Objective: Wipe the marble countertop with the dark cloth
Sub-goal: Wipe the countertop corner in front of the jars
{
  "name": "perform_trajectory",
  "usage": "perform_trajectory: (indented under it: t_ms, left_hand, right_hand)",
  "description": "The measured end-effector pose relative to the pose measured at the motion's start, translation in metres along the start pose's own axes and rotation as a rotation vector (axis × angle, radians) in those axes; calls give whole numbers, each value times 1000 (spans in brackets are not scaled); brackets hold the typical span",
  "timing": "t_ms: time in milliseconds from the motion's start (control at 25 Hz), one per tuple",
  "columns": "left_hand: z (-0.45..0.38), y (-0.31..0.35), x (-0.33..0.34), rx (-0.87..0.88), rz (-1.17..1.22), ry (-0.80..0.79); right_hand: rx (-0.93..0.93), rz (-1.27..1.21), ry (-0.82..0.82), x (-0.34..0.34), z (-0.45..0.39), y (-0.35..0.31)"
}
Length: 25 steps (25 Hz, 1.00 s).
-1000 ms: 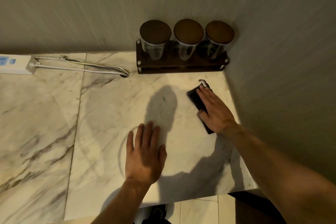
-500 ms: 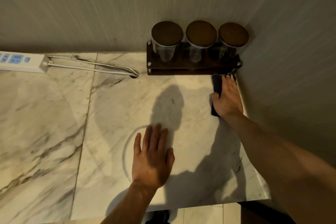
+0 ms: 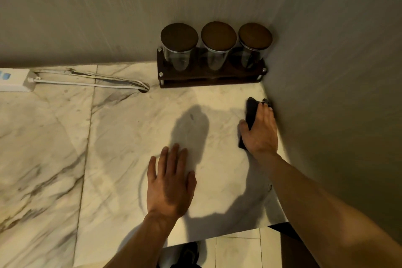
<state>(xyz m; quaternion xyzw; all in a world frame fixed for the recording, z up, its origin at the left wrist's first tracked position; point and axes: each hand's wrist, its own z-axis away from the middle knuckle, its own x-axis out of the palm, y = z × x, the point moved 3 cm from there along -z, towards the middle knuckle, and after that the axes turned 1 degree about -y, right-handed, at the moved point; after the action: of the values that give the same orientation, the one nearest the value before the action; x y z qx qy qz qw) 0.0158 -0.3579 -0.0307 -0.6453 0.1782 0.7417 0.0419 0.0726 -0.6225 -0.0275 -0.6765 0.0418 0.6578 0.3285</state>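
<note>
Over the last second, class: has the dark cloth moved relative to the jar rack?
Yes. Under the right hand, the dark cloth slid rightward to the side wall; it lies just in front of the jar rack's right end.

dark cloth (image 3: pixel 251 111) mostly under right hand (image 3: pixel 260 132) | power strip (image 3: pixel 13 80) cut off, left edge

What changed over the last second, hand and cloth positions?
The right hand slid the dark cloth across the marble countertop from mid-surface to the right-hand wall, up near the wooden rack of three lidded glass jars, then back a little toward the front edge. It kept pressing the cloth flat. The left hand stayed flat on the marble; nothing else moved.
</note>
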Motion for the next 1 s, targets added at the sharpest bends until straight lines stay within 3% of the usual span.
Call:
perform_trajectory:
  t_ms: [680,1000]
  left_hand:
    - [2,-4,8,75,32,33]
    - [-3,-8,6,81,153,-9]
  right_hand:
    - [188,-113,132,-8,146,45]
    - [400,-213,202,-8,201,54]
